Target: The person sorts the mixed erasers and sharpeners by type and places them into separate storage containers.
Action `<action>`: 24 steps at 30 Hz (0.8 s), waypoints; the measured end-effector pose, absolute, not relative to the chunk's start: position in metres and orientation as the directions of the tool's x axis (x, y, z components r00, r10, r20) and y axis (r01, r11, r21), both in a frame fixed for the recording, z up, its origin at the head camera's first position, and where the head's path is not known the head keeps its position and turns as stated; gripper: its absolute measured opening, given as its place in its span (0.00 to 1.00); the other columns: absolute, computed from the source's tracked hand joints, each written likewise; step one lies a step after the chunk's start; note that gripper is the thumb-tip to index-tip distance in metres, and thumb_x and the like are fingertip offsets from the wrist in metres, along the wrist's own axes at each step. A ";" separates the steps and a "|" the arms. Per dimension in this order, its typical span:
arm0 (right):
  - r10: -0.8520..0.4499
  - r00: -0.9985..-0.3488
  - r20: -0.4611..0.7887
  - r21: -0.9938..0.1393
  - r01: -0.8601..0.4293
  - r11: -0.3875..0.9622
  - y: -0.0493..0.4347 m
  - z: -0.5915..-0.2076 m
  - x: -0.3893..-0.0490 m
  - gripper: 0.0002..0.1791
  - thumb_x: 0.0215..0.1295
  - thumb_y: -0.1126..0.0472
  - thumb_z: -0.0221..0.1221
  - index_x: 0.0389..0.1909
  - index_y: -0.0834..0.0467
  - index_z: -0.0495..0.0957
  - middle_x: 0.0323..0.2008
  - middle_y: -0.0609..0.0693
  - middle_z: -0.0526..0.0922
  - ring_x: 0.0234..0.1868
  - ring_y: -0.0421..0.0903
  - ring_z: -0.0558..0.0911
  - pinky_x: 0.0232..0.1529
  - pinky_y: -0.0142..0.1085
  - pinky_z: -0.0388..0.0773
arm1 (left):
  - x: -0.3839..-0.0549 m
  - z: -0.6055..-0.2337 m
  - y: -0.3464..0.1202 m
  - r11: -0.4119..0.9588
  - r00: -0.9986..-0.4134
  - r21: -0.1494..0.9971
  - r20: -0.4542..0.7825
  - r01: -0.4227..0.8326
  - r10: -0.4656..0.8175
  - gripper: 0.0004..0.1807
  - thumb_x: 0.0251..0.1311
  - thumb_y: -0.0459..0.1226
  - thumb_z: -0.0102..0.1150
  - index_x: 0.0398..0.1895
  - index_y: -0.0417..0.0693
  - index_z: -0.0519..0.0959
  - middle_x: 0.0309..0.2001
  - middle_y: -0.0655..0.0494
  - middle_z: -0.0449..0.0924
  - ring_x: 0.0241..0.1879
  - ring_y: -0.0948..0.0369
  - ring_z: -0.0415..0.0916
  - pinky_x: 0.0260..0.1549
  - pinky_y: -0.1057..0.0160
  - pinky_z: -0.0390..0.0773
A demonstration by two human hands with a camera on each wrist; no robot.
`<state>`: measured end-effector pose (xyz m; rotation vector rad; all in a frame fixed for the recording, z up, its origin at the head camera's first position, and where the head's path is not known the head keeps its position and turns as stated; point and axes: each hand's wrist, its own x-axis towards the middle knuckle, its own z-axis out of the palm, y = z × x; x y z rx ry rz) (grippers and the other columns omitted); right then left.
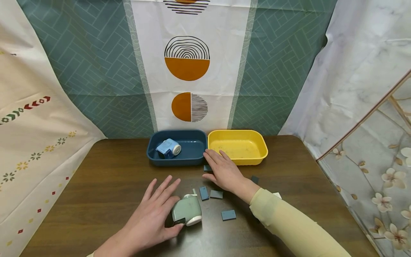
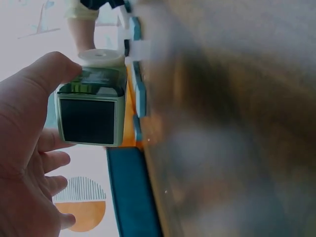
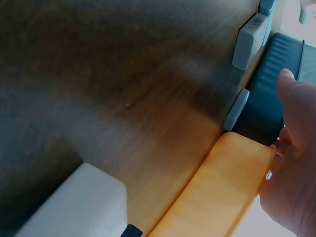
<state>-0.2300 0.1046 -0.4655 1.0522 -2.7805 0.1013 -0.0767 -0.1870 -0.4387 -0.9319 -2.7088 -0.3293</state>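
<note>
A sage-green, boxy object [image 1: 187,210] with a white round part sits low in the head view; its exact kind is unclear. My left hand [image 1: 153,217] pinches it between thumb and index finger, the other fingers spread. The left wrist view shows a dark square face on this boxy object [image 2: 89,121]. My right hand [image 1: 224,171] reaches over the near left corner of the yellow tray [image 1: 261,157], fingers extended. Below its fingers lies a small flat blue-grey block [image 1: 207,168], partly hidden. Whether the right fingertips touch the tray I cannot tell.
Next to the yellow tray stands a dark blue tray [image 1: 196,159] holding a similar light blue object [image 1: 168,147]. Several blue-grey blocks lie mid-table, among them one flat block [image 1: 228,215]. A dark block [image 1: 254,179] and a white piece [image 1: 277,195] lie by the right forearm.
</note>
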 end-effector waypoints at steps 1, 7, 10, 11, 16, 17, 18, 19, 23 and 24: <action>-0.651 -0.737 0.181 -0.004 -0.663 0.749 0.105 -0.466 -0.230 0.48 0.82 0.34 0.58 0.87 0.61 0.60 0.86 0.58 0.62 0.86 0.53 0.60 0.86 0.54 0.50 | -0.078 -0.437 -0.187 0.771 -0.765 0.135 0.314 0.623 0.563 0.34 0.54 0.62 0.81 0.54 0.49 0.87 0.85 0.47 0.63 0.87 0.44 0.50 0.78 0.26 0.51; -0.649 -0.740 0.176 -0.009 -0.661 0.751 0.105 -0.465 -0.230 0.47 0.82 0.34 0.58 0.87 0.61 0.60 0.86 0.58 0.61 0.86 0.52 0.60 0.86 0.53 0.50 | -0.088 -0.427 -0.191 0.788 -0.779 0.143 0.336 0.598 0.530 0.34 0.54 0.60 0.82 0.53 0.47 0.86 0.84 0.45 0.64 0.87 0.43 0.50 0.79 0.27 0.49; -0.650 -0.740 0.173 -0.009 -0.661 0.750 0.105 -0.466 -0.230 0.47 0.83 0.35 0.58 0.87 0.61 0.60 0.86 0.58 0.61 0.86 0.52 0.60 0.86 0.53 0.50 | -0.094 -0.423 -0.193 0.792 -0.775 0.142 0.366 0.594 0.516 0.33 0.53 0.59 0.83 0.53 0.46 0.86 0.84 0.45 0.64 0.86 0.43 0.51 0.79 0.27 0.49; -0.651 -0.739 0.175 -0.010 -0.662 0.749 0.105 -0.466 -0.231 0.47 0.83 0.35 0.58 0.87 0.61 0.60 0.86 0.58 0.61 0.86 0.52 0.60 0.86 0.53 0.50 | -0.096 -0.422 -0.194 0.793 -0.772 0.139 0.376 0.594 0.512 0.34 0.53 0.59 0.82 0.54 0.46 0.86 0.84 0.45 0.64 0.86 0.42 0.52 0.79 0.27 0.49; -0.655 -0.732 0.187 -0.017 -0.669 0.743 0.105 -0.466 -0.231 0.46 0.82 0.36 0.59 0.86 0.62 0.61 0.85 0.59 0.62 0.86 0.53 0.60 0.86 0.53 0.51 | -0.106 -0.417 -0.197 0.790 -0.754 0.135 0.429 0.598 0.497 0.35 0.53 0.57 0.82 0.55 0.42 0.86 0.84 0.43 0.64 0.86 0.41 0.53 0.78 0.27 0.50; -0.655 -0.732 0.188 -0.020 -0.670 0.742 0.105 -0.466 -0.231 0.46 0.82 0.36 0.59 0.86 0.62 0.61 0.85 0.59 0.62 0.86 0.53 0.60 0.86 0.53 0.50 | -0.108 -0.416 -0.197 0.791 -0.753 0.136 0.436 0.597 0.494 0.34 0.54 0.57 0.82 0.55 0.42 0.86 0.84 0.43 0.65 0.86 0.41 0.53 0.78 0.27 0.50; -0.655 -0.731 0.189 -0.023 -0.671 0.742 0.105 -0.466 -0.231 0.46 0.82 0.36 0.59 0.86 0.62 0.61 0.85 0.59 0.62 0.86 0.53 0.61 0.86 0.53 0.50 | -0.110 -0.415 -0.197 0.790 -0.750 0.136 0.445 0.597 0.490 0.34 0.54 0.56 0.82 0.55 0.42 0.85 0.83 0.42 0.65 0.85 0.40 0.54 0.78 0.26 0.51; -0.655 -0.732 0.188 -0.024 -0.670 0.742 0.105 -0.466 -0.231 0.47 0.82 0.36 0.59 0.86 0.62 0.61 0.85 0.59 0.62 0.86 0.53 0.60 0.86 0.53 0.50 | -0.113 -0.414 -0.198 0.791 -0.748 0.137 0.451 0.596 0.486 0.33 0.54 0.56 0.82 0.54 0.43 0.85 0.83 0.42 0.65 0.85 0.40 0.54 0.78 0.26 0.51; -0.653 -0.734 0.187 -0.027 -0.668 0.744 0.105 -0.465 -0.231 0.47 0.82 0.36 0.60 0.86 0.62 0.61 0.86 0.59 0.62 0.86 0.52 0.60 0.86 0.54 0.51 | -0.122 -0.412 -0.198 0.791 -0.739 0.137 0.478 0.597 0.475 0.32 0.54 0.56 0.81 0.53 0.43 0.85 0.83 0.41 0.66 0.84 0.39 0.56 0.78 0.26 0.51; -0.651 -0.736 0.186 -0.029 -0.667 0.745 0.105 -0.465 -0.230 0.47 0.82 0.36 0.60 0.86 0.62 0.61 0.85 0.59 0.62 0.86 0.53 0.60 0.86 0.54 0.51 | -0.125 -0.411 -0.198 0.791 -0.738 0.139 0.482 0.596 0.472 0.33 0.54 0.56 0.81 0.54 0.43 0.85 0.83 0.41 0.66 0.84 0.39 0.56 0.78 0.26 0.51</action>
